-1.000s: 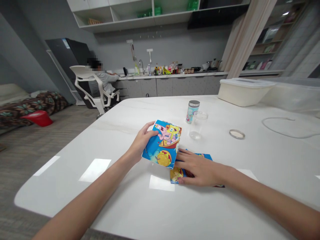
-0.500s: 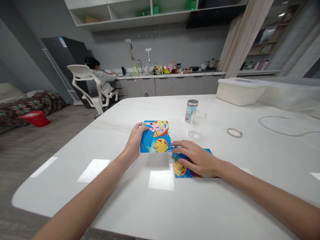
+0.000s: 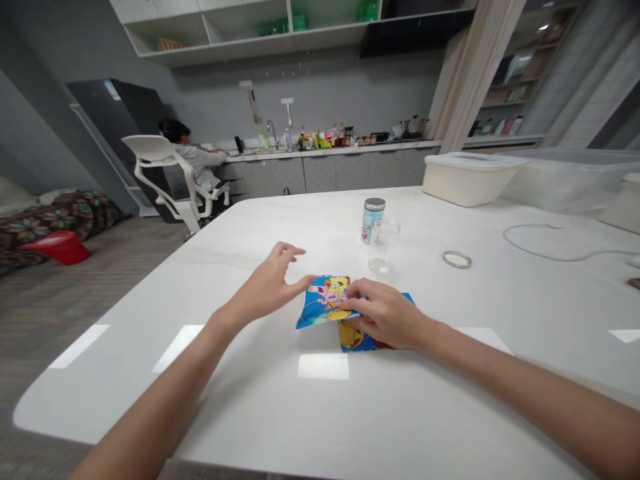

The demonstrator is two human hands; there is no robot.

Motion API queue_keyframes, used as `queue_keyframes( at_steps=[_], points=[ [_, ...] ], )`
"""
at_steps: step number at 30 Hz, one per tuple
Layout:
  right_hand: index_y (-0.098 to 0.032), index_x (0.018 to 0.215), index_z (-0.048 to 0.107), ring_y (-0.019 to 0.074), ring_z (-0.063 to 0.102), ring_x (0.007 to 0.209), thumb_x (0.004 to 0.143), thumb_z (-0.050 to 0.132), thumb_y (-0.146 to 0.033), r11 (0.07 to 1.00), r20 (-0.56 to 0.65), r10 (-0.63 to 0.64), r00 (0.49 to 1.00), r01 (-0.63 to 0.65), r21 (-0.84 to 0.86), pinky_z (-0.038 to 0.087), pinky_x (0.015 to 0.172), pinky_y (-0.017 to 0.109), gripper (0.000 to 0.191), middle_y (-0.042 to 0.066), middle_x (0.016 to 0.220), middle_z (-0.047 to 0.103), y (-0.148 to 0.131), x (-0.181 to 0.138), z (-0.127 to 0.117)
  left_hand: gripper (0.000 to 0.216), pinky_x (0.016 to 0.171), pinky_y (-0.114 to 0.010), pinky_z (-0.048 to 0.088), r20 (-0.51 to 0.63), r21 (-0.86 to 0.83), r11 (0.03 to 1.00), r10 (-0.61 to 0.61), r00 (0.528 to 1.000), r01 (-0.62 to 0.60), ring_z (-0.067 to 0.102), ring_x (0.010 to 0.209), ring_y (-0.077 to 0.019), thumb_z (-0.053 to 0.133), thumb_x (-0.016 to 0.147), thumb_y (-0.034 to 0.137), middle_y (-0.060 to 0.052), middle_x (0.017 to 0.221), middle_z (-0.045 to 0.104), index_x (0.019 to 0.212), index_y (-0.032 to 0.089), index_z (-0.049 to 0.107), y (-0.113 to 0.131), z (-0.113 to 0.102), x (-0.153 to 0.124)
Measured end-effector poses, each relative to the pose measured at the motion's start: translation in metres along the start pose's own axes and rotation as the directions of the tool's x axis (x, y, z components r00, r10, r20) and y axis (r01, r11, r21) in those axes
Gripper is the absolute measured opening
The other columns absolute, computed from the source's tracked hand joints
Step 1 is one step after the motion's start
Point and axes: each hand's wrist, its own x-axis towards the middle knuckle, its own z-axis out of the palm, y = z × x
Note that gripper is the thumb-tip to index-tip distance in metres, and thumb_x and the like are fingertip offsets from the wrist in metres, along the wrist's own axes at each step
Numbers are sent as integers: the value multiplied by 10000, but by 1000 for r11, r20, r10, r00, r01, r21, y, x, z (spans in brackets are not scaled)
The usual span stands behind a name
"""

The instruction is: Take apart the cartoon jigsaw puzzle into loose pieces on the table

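Note:
A blue cartoon-print sheet (image 3: 324, 301) lies on the white table (image 3: 320, 420), with its left part folded over and lifted slightly. My right hand (image 3: 387, 317) rests on top of the sheet, pinning it down, fingertips at the edge of the folded flap. My left hand (image 3: 267, 287) hovers at the flap's left edge with fingers spread and the thumb touching the sheet. A bit of the sheet's lower layer (image 3: 354, 339) shows under my right hand.
Beyond the sheet stand a small lidded jar (image 3: 373, 220) and a clear cup (image 3: 384, 245), with a ring-shaped lid (image 3: 457, 259) to the right. A white tub (image 3: 470, 177), a clear bin (image 3: 575, 175) and a cable (image 3: 545, 241) lie at the far right. A person (image 3: 193, 163) sits at the far counter.
My left hand brought the raised flap down over the sheet and let go, its fingers now spread. My right hand slid left to the flap's edge.

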Motion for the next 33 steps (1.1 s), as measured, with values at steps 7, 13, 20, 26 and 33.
queue_keyframes(
  at_steps=[7,13,20,26,33],
  points=[
    [-164,968,679,199,583,779,949,446,-273,997,157,-62,986,54,59,481,674,333,258,102,888,674,-2,2,1,147,742,-264,494,608,38,841,410,680,-540,666,799,-173,599,878,324,-23,862,708,925,216,687,8,-15,-8],
    [-161,1056,662,211,625,846,958,413,-253,994,153,-20,988,4,106,529,708,359,283,110,983,686,-6,2,2,202,693,-248,508,404,98,766,552,729,-635,665,774,-139,485,926,169,-35,923,717,1010,203,665,-28,4,-19],
    [-222,1342,473,283,525,1234,906,493,-184,960,-13,273,962,-271,71,488,977,492,439,146,1365,525,-6,3,6,162,758,-319,534,-63,431,547,812,580,-718,615,791,-149,513,881,47,-40,851,685,891,188,592,-21,-1,-25],
    [-286,1437,297,289,516,1268,841,565,-222,663,87,619,781,-578,476,474,996,505,657,128,1440,458,-14,7,1,168,848,-338,568,-234,438,544,838,494,-716,618,858,-143,542,869,82,-14,916,663,836,247,557,-21,-3,-31],
    [-274,1495,144,254,565,1219,888,426,-160,370,357,324,876,-465,804,523,927,422,680,142,1444,456,-31,16,-11,189,903,-382,575,-381,351,701,713,589,-621,607,1071,-182,516,853,49,-46,1115,617,789,225,542,-24,5,-28]
  ],
)
